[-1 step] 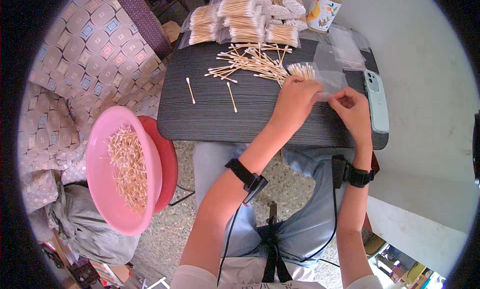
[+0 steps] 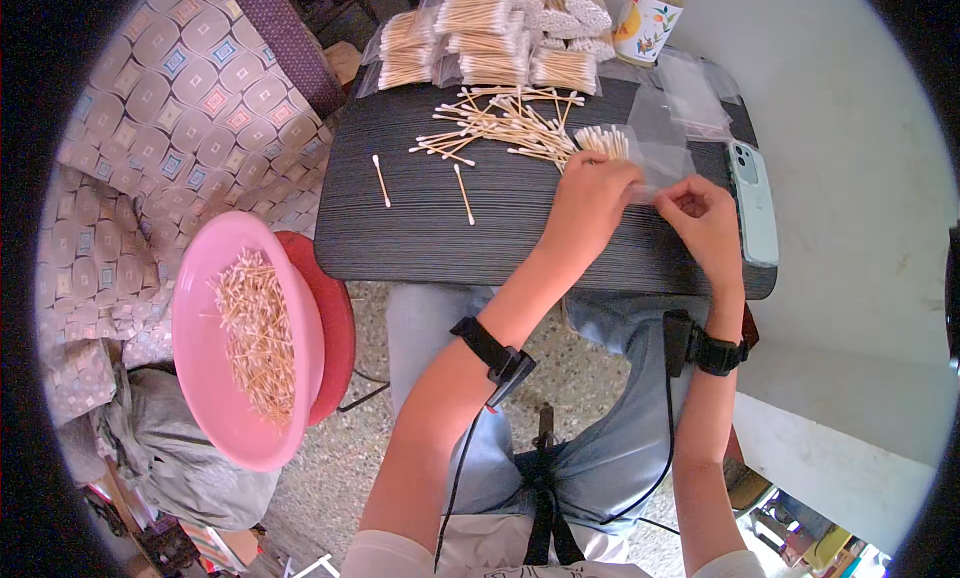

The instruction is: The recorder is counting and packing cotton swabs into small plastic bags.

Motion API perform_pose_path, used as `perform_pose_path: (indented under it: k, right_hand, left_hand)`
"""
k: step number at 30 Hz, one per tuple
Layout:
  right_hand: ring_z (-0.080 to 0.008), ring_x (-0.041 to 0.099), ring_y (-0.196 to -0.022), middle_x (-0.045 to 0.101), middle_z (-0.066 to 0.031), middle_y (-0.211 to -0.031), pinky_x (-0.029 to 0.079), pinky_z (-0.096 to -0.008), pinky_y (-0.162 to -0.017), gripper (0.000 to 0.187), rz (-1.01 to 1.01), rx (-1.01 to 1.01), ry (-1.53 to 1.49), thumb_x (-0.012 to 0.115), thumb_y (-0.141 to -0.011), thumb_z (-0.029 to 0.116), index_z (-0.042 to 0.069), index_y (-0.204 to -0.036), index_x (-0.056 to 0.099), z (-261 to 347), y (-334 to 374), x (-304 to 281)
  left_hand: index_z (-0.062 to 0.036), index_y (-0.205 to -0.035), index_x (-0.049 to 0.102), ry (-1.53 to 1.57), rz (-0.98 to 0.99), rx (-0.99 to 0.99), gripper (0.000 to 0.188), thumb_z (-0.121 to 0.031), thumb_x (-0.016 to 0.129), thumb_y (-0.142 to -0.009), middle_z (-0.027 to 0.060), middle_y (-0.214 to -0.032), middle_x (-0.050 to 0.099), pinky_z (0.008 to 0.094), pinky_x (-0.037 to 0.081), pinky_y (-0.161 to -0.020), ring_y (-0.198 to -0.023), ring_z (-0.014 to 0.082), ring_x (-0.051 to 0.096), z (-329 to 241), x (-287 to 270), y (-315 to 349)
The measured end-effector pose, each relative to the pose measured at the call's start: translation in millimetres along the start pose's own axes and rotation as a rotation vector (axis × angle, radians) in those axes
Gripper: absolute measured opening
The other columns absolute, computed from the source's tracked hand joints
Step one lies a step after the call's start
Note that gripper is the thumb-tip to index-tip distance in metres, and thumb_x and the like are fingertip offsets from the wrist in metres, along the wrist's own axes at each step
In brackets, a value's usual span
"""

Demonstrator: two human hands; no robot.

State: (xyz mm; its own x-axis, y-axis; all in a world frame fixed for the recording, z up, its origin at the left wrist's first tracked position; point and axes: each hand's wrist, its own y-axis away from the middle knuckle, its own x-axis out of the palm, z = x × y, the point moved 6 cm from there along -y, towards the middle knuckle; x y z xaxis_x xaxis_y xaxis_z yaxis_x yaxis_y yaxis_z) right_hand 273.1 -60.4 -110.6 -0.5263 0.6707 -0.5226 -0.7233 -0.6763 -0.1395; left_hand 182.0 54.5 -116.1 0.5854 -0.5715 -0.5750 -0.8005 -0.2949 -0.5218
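Note:
Between my two hands lies a clear plastic bag (image 2: 662, 161) at the right side of the dark table. A bundle of cotton swabs (image 2: 606, 141) shows just beyond my left hand (image 2: 597, 190), whose fingers are bent over its near end. The left thumb and forefinger close on the bag's near edge. My right hand (image 2: 706, 221) pinches the same edge at its right end. How far the swabs reach into the bag is hidden by the left hand. Left of the bundle spreads a loose pile of cotton swabs (image 2: 515, 123).
Filled swab bags (image 2: 480, 40) are stacked at the table's (image 2: 430, 248) far edge, beside a jar (image 2: 648, 23). Flat clear bags (image 2: 697, 96) and a phone (image 2: 754, 203) lie at the right. A pink basin (image 2: 195, 378) of swabs stands at the left on a red stool (image 2: 335, 348).
The clear film between my hands has shifted slightly, and my right fingertips have moved a touch to the left. Everything else stays in place.

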Motion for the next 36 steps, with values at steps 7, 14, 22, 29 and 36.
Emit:
perform_pose_path:
  k: [7,14,22,29,36]
  right_hand:
    - [-0.0064,0.049,-0.057,0.057,-0.0024,-0.063,0.041,-0.0215,-0.054,0.012,0.021,0.018,-0.005,0.065,-0.072,0.007,-0.002,-0.071,0.058,7,-1,5]
    - [-0.0068,0.047,-0.058,0.057,-0.0023,-0.065,0.039,-0.0216,-0.055,0.011,0.056,-0.102,-0.003,0.066,-0.073,0.007,-0.002,-0.074,0.059,16,-1,7]
    - [-0.0231,0.056,-0.088,0.06,-0.0076,-0.098,0.043,-0.0313,-0.083,0.02,-0.081,-0.26,0.234,0.063,-0.075,0.006,0.005,-0.095,0.063,29,-2,-4]
    - [-0.0309,0.048,-0.109,0.055,-0.0098,-0.115,0.035,-0.0406,-0.096,0.027,-0.005,-0.326,0.467,0.056,-0.079,0.009,0.008,-0.106,0.06,18,-12,12]
    - [-0.0322,0.044,-0.115,0.049,-0.0132,-0.125,0.033,-0.0443,-0.097,0.031,-0.219,-0.305,0.811,0.052,-0.084,0.01,0.006,-0.115,0.054,-3,-24,14]
  left_hand:
    - [-0.0051,-0.084,0.061,-0.025,-0.097,-0.018,0.012,-0.006,0.062,-0.073,0.0095,-0.081,0.064,0.0365,0.042,-0.08,-0.08,0.0282,0.059,0,-5,0]
    - [-0.0048,-0.082,0.059,-0.104,-0.151,-0.003,0.009,-0.004,0.06,-0.073,0.0105,-0.083,0.061,0.0389,0.04,-0.075,-0.083,0.0289,0.056,-1,-6,-1]
    - [-0.003,-0.097,0.062,0.034,-0.295,-0.108,0.02,-0.004,0.057,-0.078,0.015,-0.083,0.062,0.0405,0.045,-0.069,-0.077,0.0338,0.058,3,-21,0]
    - [-0.0038,-0.104,0.059,0.033,-0.37,-0.108,0.024,-0.003,0.056,-0.081,0.0166,-0.085,0.062,0.0389,0.046,-0.07,-0.077,0.0332,0.059,-1,-29,1]
    - [-0.0035,-0.106,0.058,0.017,-0.304,-0.076,0.025,-0.003,0.054,-0.081,0.0176,-0.09,0.062,0.0407,0.045,-0.073,-0.082,0.0336,0.057,-1,-21,-1]
